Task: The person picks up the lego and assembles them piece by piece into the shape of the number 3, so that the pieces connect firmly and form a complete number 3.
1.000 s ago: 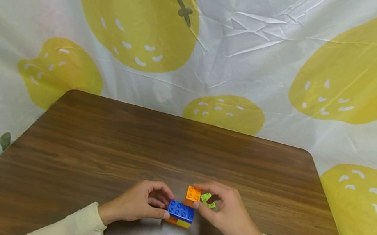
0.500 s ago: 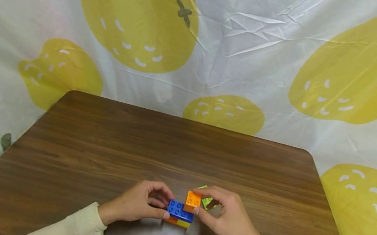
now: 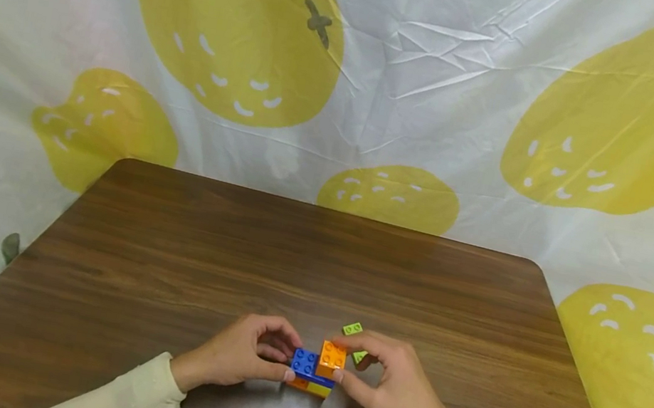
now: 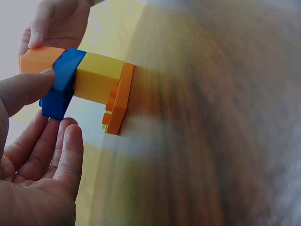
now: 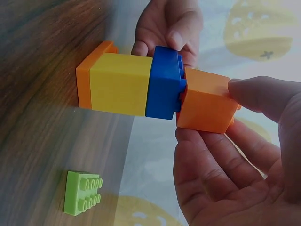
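In the head view, my right hand (image 3: pixel 395 381) pinches a square orange toy brick (image 5: pixel 206 101) between thumb and fingers. This brick sits over the right end of a blue brick (image 3: pixel 304 361), slightly tilted against its studs in the right wrist view. My left hand (image 3: pixel 244 352) grips the blue brick's left end, thumb on the near side. Under the blue brick is a yellow brick (image 5: pixel 121 84), standing on a thin orange brick (image 4: pixel 121 101) at the bottom of the stack. The stack overhangs that base's studs on one side.
A light green brick (image 5: pixel 81 193) lies studs up on the brown wooden table (image 3: pixel 215 250), partly hidden behind my right fingers in the head view. A white curtain (image 3: pixel 406 116) with yellow fruit prints hangs behind the table's far edge.
My right hand has brought the orange brick down and toward me, from behind the blue brick onto its right end. More of the green brick now shows. The left hand has stayed put.
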The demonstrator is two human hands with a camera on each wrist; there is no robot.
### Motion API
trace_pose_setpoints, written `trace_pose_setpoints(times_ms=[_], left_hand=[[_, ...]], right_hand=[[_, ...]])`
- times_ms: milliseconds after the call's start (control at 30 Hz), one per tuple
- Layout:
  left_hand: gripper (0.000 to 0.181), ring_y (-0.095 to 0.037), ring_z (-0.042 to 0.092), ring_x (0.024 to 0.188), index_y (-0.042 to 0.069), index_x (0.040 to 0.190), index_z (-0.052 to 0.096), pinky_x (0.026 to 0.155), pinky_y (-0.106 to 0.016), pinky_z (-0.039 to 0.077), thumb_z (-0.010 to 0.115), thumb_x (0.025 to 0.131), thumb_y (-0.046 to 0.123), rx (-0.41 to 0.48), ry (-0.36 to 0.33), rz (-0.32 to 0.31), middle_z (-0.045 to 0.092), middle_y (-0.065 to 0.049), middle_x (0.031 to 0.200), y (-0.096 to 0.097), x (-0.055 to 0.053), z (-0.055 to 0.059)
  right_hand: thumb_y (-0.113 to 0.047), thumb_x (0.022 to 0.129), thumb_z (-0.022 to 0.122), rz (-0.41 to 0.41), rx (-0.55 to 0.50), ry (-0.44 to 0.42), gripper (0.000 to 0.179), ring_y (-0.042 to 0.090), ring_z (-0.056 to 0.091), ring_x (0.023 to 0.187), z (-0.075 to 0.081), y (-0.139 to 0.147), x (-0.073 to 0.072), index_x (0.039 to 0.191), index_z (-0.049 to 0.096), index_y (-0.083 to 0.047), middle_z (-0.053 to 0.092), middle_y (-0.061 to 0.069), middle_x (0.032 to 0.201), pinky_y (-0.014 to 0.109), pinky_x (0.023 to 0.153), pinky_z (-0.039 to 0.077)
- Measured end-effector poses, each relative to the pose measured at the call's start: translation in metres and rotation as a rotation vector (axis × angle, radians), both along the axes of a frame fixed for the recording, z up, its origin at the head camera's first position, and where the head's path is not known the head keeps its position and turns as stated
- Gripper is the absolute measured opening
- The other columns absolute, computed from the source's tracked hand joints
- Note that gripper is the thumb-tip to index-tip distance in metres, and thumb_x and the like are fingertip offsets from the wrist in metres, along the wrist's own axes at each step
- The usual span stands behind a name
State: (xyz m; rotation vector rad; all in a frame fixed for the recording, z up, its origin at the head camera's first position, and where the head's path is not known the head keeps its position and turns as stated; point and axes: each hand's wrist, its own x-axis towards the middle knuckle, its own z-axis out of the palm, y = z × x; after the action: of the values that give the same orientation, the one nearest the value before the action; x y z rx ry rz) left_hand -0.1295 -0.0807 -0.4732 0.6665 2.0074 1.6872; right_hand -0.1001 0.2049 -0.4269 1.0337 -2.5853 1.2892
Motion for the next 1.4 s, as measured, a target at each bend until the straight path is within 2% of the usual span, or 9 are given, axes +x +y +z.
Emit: trace_pose_setpoints(times_ms=[333,633,833,1100,1400], left_hand=[[0.034,-0.025,0.071,0.107,0.003,0.116,0.071,0.092,-0.026,0.062,0.087,0.088,0.011,-0.001,0.001,0.009,0.072,-0.013,0.115,0.0013,0.0,0.0008],[0.034,-0.024,0.07,0.107,0.002,0.116,0.07,0.092,-0.026,0.062,0.087,0.087,0.009,0.001,0.0,0.008,0.072,-0.013,0.116,0.0021,-0.0009,0.0002],[0.034,-0.024,0.07,0.106,0.001,0.116,0.07,0.092,-0.027,0.062,0.087,0.087,0.009,0.006,0.002,0.008,0.072,-0.013,0.115,0.0018,-0.0016,0.0006],[0.034,-0.024,0.07,0.106,0.002,0.116,0.071,0.092,-0.027,0.062,0.087,0.087,0.009,0.004,0.002,0.006,0.072,-0.013,0.115,0.0015,-0.0014,0.0002],[0.034,-0.024,0.07,0.106,0.002,0.116,0.071,0.092,-0.026,0.062,0.087,0.087,0.009,0.0,0.009,0.008,0.072,-0.013,0.115,0.0015,-0.0012,0.0002]], right_hand=[[-0.019,0.092,0.084,0.034,-0.031,0.07,0.033,0.005,0.071,0.091,-0.0003,-0.0009,0.001,0.124,0.075,-0.02,0.08,-0.004,0.116,0.027,0.072,0.061],[-0.02,0.094,0.083,0.018,-0.022,0.049,0.03,0.007,0.071,0.092,0.0006,0.0001,0.0038,0.123,0.076,-0.02,0.079,-0.005,0.117,0.027,0.073,0.061],[-0.018,0.094,0.082,0.019,-0.042,0.071,0.029,0.007,0.071,0.09,-0.0009,-0.0015,0.0027,0.122,0.077,-0.018,0.08,-0.002,0.115,0.027,0.072,0.061],[-0.014,0.091,0.084,-0.022,-0.031,0.049,0.029,0.004,0.071,0.089,0.0008,-0.0016,0.0043,0.119,0.078,-0.02,0.079,-0.006,0.114,0.027,0.072,0.061],[-0.017,0.092,0.084,0.005,-0.028,0.079,0.029,0.003,0.069,0.088,0.0035,-0.0031,0.0029,0.119,0.079,-0.02,0.079,-0.007,0.111,0.026,0.071,0.06]])
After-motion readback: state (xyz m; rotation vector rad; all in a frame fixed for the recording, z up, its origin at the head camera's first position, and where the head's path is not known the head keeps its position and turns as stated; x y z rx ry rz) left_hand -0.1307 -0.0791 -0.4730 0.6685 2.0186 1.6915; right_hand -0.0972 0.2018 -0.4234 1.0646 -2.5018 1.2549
